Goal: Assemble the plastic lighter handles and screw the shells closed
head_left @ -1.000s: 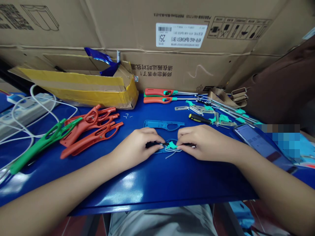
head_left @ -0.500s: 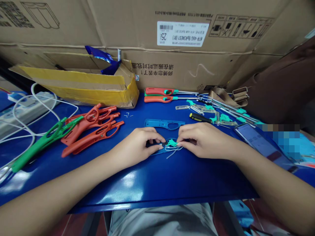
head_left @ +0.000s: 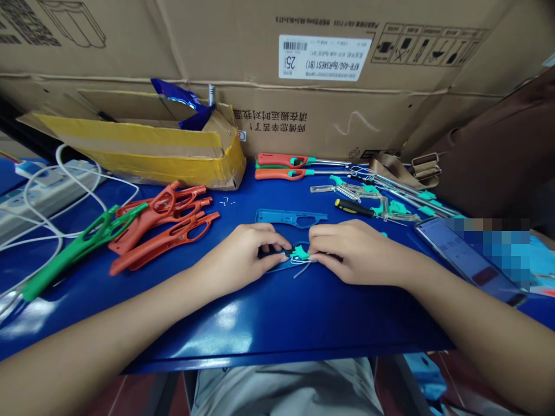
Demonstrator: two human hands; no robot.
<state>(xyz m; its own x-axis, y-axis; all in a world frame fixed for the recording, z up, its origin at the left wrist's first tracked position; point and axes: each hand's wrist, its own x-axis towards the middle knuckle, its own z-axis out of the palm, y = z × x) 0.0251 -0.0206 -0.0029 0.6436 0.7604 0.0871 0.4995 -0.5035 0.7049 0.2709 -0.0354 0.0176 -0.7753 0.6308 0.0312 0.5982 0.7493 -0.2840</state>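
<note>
Low over the blue table my two hands meet at a blue lighter shell half [head_left: 282, 266], mostly covered by my fingers. My left hand [head_left: 258, 253] is closed, thumb and fingertips on a small black part [head_left: 289, 252] in that shell. The fingertips of my right hand [head_left: 347, 251] pinch the right end of a mint-green trigger [head_left: 300, 252], beside the black part. Thin white wires [head_left: 299, 262] loop below the trigger. Just beyond my hands lies the other blue shell half [head_left: 290, 217].
Orange shell halves [head_left: 173, 242] and a green one [head_left: 65, 263] lie left, beside a white power strip [head_left: 52, 185]. Assembled lighters [head_left: 281, 174], a screwdriver [head_left: 353, 208] and clear lighter parts [head_left: 368, 193] are behind. A phone [head_left: 463, 254] lies right; a cardboard box [head_left: 173, 156] stands back left.
My right hand has shifted slightly left, closer to my left hand, with the trigger. A bit of mint green now shows behind my right hand.
</note>
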